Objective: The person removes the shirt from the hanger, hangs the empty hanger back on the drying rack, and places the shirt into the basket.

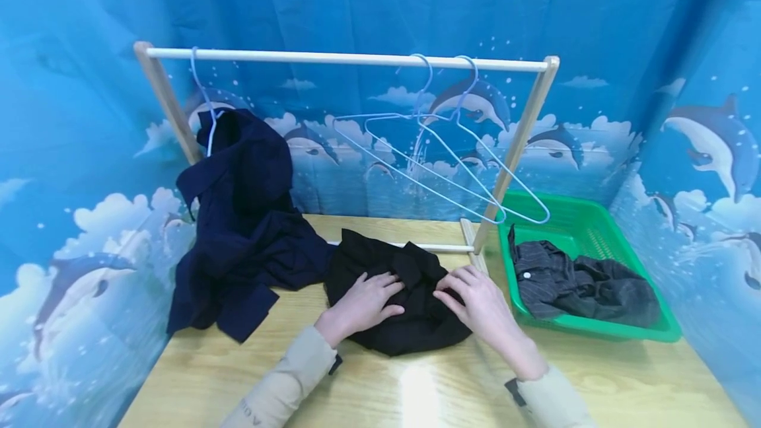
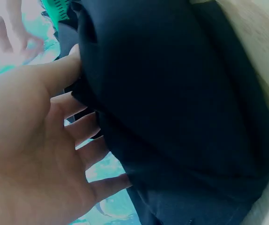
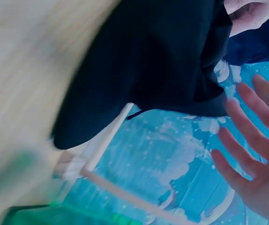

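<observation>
A crumpled black garment (image 1: pixel 410 322) lies on the table in front of the rack. My left hand (image 1: pixel 365 306) rests on its left part, fingers fairly straight and spread. In the left wrist view, the fingertips of that hand (image 2: pixel 55 136) meet the edge of the black cloth (image 2: pixel 172 103). At the garment's right side is my right hand (image 1: pixel 475 299), slightly bent over it in the head view. The right wrist view shows the right hand (image 3: pixel 256 145) with its fingers loose and apart, close beside the cloth (image 3: pixel 148 61).
A wooden rack (image 1: pixel 345 58) stands behind, with two bare blue hangers (image 1: pixel 458 117) at its right. A dark navy garment (image 1: pixel 250 216) hangs on a hanger at the left and spills onto the table (image 1: pixel 452 395). The green basket (image 1: pixel 666 322) at right holds a dark striped garment (image 1: pixel 588 289).
</observation>
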A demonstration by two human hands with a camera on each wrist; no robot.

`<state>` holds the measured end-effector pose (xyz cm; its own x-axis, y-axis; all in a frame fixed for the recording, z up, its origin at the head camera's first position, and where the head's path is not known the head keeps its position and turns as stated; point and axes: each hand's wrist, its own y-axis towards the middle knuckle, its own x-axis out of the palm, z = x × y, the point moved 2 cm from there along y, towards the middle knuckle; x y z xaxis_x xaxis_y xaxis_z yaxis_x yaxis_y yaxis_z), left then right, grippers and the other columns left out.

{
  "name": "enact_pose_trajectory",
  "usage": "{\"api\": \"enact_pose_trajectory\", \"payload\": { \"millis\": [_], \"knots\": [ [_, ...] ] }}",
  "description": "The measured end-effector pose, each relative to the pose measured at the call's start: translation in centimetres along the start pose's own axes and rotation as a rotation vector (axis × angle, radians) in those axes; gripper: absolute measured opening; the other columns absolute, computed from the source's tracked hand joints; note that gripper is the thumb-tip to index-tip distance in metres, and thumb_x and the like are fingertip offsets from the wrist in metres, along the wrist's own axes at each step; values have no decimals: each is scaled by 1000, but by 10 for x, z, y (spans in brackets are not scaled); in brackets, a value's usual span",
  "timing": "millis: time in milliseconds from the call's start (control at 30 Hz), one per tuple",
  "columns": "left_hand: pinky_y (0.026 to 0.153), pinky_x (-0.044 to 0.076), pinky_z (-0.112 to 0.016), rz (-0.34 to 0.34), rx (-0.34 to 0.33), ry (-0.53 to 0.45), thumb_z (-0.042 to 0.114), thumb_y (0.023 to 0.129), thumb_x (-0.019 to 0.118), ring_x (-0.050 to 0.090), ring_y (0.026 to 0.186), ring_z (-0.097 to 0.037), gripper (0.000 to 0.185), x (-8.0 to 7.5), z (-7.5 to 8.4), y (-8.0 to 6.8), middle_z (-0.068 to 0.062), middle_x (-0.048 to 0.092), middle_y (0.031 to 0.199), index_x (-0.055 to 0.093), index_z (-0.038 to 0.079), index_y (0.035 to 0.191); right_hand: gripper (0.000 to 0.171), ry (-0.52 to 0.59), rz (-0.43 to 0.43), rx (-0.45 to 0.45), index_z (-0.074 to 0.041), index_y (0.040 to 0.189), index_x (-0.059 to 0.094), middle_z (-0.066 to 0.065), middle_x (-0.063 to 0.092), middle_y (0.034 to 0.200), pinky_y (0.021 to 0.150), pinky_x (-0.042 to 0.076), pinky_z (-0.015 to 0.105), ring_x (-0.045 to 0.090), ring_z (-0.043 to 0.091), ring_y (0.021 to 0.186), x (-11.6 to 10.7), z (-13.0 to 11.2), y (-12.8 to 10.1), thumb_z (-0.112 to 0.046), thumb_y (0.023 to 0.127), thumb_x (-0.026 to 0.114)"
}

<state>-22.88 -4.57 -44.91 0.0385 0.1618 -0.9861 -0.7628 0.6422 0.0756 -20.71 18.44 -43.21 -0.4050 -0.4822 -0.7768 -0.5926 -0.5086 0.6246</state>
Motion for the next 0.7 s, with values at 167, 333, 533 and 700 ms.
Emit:
{"api": "enact_pose_trajectory", "payload": {
  "millis": [167,333,533,700],
  "knots": [
    [110,38,-60,-23,-5,20,44,100,62,47,141,-26,53,-6,3,-3,-7,55,148,59,14,143,57,-38,-110,-62,-18,135,65,11,54,145,102,45,55,49,36,133,13,-3,15,-37,83,83],
    [109,42,-55,29,0,-29,45,97,66,53,135,-26,55,-18,-4,-7,-7,59,143,60,14,142,67,-99,-281,-19,-22,137,65,10,40,159,103,39,69,32,44,146,30,1,16,-56,81,78],
    [109,38,-59,110,-110,-77,60,83,75,43,140,-38,92,-26,-32,-8,-17,44,154,42,13,154,94,-122,-353,41,-23,140,62,16,27,164,104,25,81,20,51,149,33,9,9,-70,61,81],
    [112,28,-69,-58,-208,-96,66,69,84,27,147,-48,120,-11,-52,-3,-28,25,161,25,18,162,112,-68,-469,63,-17,147,53,23,20,163,101,24,83,19,57,146,33,10,9,-67,53,88]
  ]
}}
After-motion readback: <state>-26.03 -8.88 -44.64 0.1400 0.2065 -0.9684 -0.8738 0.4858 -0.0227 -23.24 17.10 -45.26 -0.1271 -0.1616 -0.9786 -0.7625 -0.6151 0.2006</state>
